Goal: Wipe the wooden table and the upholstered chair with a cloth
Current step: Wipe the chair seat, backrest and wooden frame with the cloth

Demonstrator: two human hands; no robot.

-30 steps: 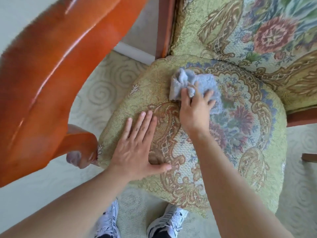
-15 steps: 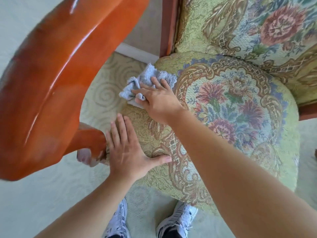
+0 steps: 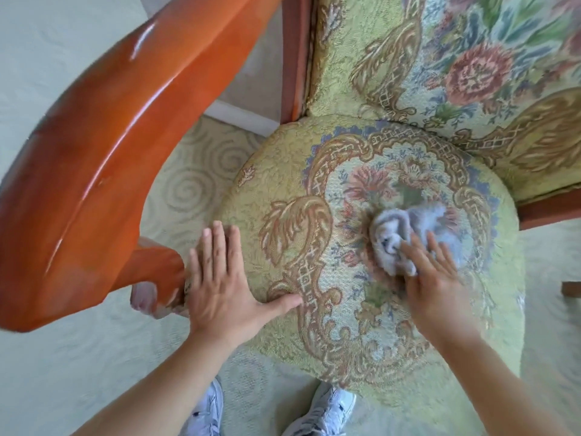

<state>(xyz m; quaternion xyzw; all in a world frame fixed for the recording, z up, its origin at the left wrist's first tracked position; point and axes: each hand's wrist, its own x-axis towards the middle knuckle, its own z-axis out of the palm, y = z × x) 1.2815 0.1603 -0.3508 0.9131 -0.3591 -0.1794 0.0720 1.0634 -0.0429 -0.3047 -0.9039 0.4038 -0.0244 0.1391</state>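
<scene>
Your right hand (image 3: 435, 287) sits right of centre in the frame, fingers straight and spread, pressing the crumpled grey cloth (image 3: 412, 234) onto the floral middle of the chair seat (image 3: 314, 171) — the hand is blurred. Your left hand (image 3: 224, 287) lies flat and open at the seat's left edge, lower left of centre, thumb out, just beside the glossy wooden armrest (image 3: 103, 171). White sneakers (image 3: 323, 413) show on the pale carpet (image 3: 191, 184) at the bottom.

Bright daylight; armrest (image 3: 103, 158) glare; right hand (image 3: 437, 287) blurred.
</scene>
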